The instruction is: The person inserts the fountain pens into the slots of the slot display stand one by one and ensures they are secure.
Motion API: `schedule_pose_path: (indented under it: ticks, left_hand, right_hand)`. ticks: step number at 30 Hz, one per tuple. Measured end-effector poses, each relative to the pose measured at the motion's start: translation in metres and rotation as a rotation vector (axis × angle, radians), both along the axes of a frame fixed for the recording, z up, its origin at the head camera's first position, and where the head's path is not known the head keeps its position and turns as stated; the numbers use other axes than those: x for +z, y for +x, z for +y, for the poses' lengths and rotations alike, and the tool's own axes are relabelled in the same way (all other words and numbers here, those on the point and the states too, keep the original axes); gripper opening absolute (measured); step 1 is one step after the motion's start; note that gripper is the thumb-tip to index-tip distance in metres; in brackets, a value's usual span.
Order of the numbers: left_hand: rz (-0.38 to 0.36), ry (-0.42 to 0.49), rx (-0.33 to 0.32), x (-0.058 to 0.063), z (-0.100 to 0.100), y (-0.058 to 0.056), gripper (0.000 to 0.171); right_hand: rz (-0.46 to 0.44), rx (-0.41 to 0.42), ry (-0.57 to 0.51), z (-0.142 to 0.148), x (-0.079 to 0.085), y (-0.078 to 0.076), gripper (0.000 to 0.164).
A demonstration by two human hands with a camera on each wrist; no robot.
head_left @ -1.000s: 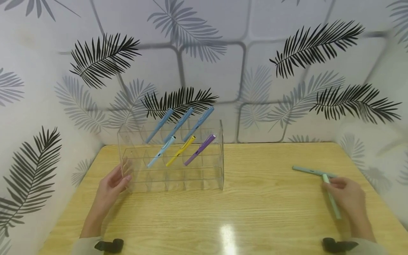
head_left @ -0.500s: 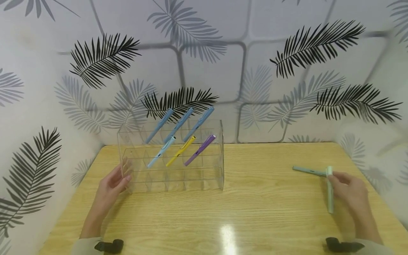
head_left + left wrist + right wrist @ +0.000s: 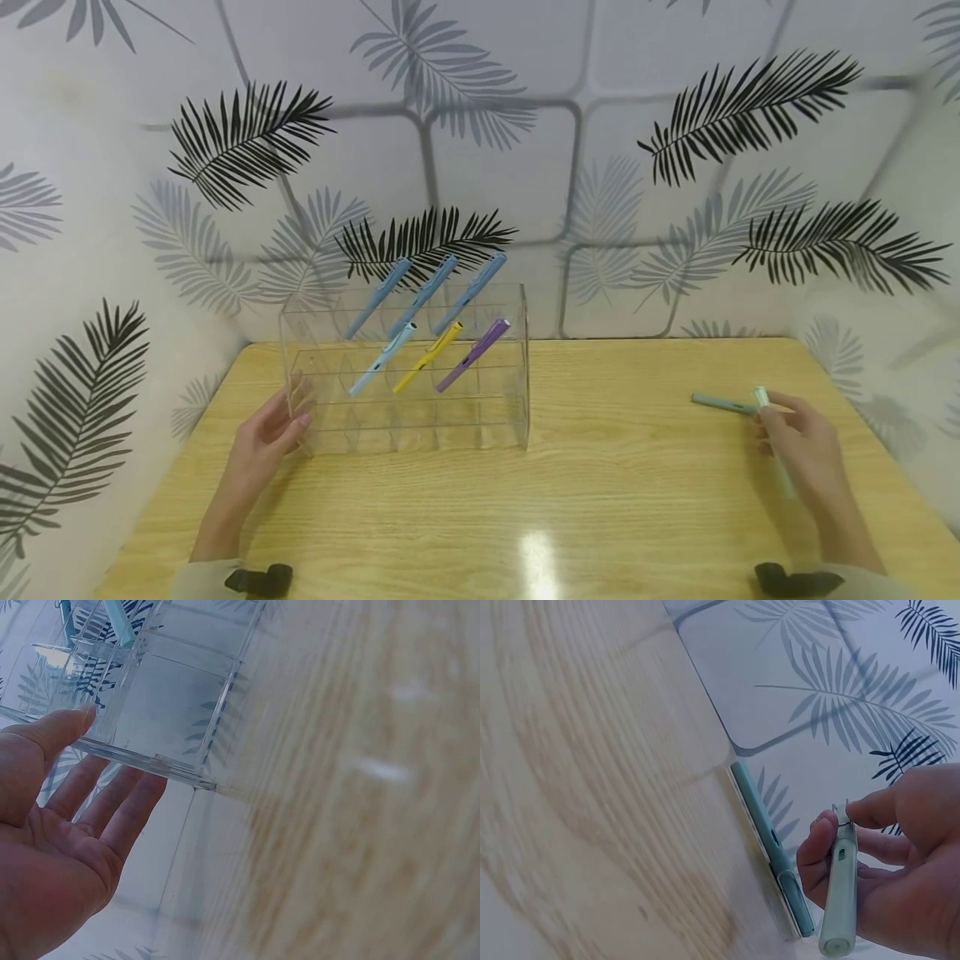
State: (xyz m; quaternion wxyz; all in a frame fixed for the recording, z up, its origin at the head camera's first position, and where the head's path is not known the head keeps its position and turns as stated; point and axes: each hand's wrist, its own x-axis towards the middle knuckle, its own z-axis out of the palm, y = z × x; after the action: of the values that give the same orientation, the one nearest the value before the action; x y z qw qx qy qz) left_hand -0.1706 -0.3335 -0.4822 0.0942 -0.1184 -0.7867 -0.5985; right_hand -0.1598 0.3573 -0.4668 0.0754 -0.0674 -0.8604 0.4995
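My left hand (image 3: 262, 435) grips the left end of a clear acrylic pen rack (image 3: 527, 375), thumb on one side of the panel (image 3: 172, 712) and fingers on the other. Three blue pens (image 3: 424, 292) slant in the rack's upper row. Below them lean a light blue pen (image 3: 382, 358), a yellow pen (image 3: 427, 358) and a purple pen (image 3: 473, 356). At the right, my right hand (image 3: 804, 442) pinches a light green pen (image 3: 841, 892) between thumb and fingers. Just beside it a darker grey-green pen (image 3: 761, 817) lies on the table, partly behind the hand in the head view.
The pale wood table (image 3: 615, 467) extends between the rack and the right hand. A patterned leaf-print wall covering (image 3: 495, 167) rises behind the table and along both sides. Empty slots show in the rack's lowest row.
My right hand has shifted a little, and the light green pen in it has swung upright and then tilted left at its top. The left hand and the rack stay in place.
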Motion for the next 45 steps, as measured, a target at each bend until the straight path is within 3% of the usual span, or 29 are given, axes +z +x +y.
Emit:
schedule_pose_path:
  ticks: [7, 17, 32, 38, 45]
  left_hand:
    - [-0.006, 0.004, -0.001, 0.002, 0.002, 0.0, 0.056]
    - [-0.02, -0.016, 0.009, 0.0, 0.0, 0.001, 0.057]
    - [-0.011, -0.027, 0.013, -0.001, 0.0, 0.0, 0.057]
    - [-0.006, -0.033, 0.017, 0.0, -0.001, -0.001, 0.057]
    - [-0.02, -0.034, 0.029, -0.002, -0.001, -0.001, 0.058]
  right_hand:
    - [0.047, -0.006, -0.021, -0.01, -0.004, -0.001, 0.054]
    - [0.086, -0.03, 0.003, -0.027, 0.006, -0.003, 0.047]
    - [0.272, 0.132, -0.229, -0.068, 0.028, -0.005, 0.042]
    - [0.311, 0.199, -0.389, -0.087, 0.037, -0.005, 0.038]
    - [0.325, 0.223, -0.452, -0.111, 0.045, -0.009, 0.035]
